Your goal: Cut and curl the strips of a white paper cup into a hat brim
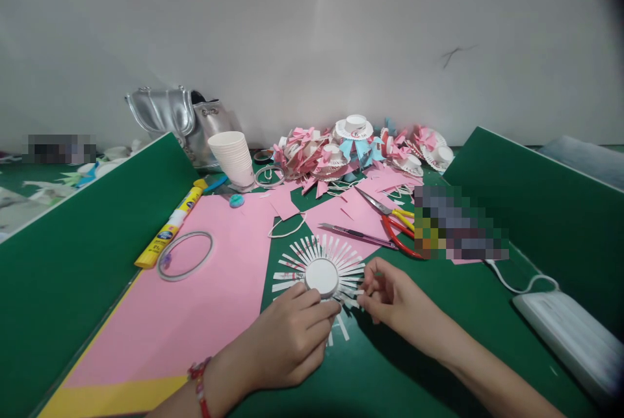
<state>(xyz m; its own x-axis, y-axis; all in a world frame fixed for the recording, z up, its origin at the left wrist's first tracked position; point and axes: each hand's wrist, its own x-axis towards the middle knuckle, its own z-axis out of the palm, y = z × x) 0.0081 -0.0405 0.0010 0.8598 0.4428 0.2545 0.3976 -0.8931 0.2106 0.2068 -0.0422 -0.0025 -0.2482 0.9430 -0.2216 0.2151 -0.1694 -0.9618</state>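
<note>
A paper cup (322, 277) lies base up on the green table, its wall cut into many narrow strips that fan out like rays. My left hand (292, 337) is closed on its near side, fingers against the round base and the lower strips. On the right side of the cup, my right hand (385, 288) pinches the ends of one or more strips between thumb and fingers. Some near strips are hidden under my left hand. Just beyond the cup lie a purple craft knife (358, 235) and red-and-yellow scissors (397, 220), with their blades pointing left.
Pink paper (209, 314) covers the left side, bearing a roll of tape (185, 255) and a yellow glue tube (170, 226). Behind stand stacked paper cups (233, 161), a silver bag (163, 112) and piled small paper hats (353, 127). A white mask (568, 333) lies right. Green partitions (541, 210) flank me.
</note>
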